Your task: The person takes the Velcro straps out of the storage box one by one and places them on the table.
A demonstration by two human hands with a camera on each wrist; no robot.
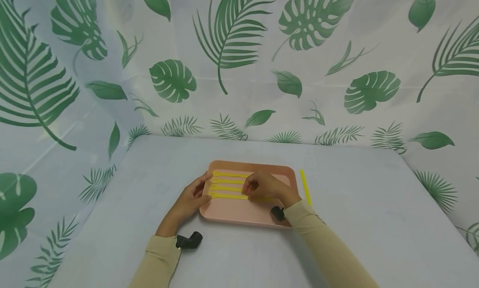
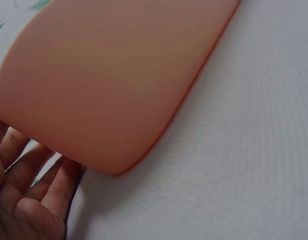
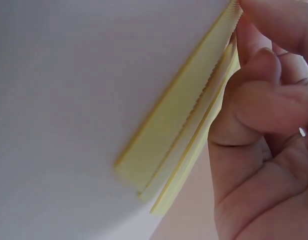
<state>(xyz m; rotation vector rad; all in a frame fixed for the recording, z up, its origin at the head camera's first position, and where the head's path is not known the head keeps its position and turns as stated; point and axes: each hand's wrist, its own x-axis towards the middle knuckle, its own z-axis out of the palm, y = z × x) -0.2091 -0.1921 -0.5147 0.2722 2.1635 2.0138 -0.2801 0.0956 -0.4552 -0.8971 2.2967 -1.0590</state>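
Observation:
Several yellow cable ties (image 1: 229, 181), flat with a wider head at the left end, lie side by side across a salmon-pink tray (image 1: 239, 215). At the tray's left end, my left hand (image 1: 191, 198) holds the rim. Its fingers reach behind the tray edge (image 2: 54, 147) in the left wrist view. Over the tray's middle, my right hand (image 1: 263, 185) pinches a cable tie, thumb and fingertips together. The right wrist view shows the toothed edge of a yellow tie (image 3: 179, 100) running from those fingertips, with another beside it. The hand hides part of the ties in the head view.
Another yellow strip (image 1: 305, 187) lies on the white-covered table (image 1: 374, 205), just right of the tray. Black wrist cameras are worn at the left wrist (image 1: 188, 240) and right wrist (image 1: 278, 213). A leaf-print cloth (image 1: 247, 101) hangs behind and at the sides.

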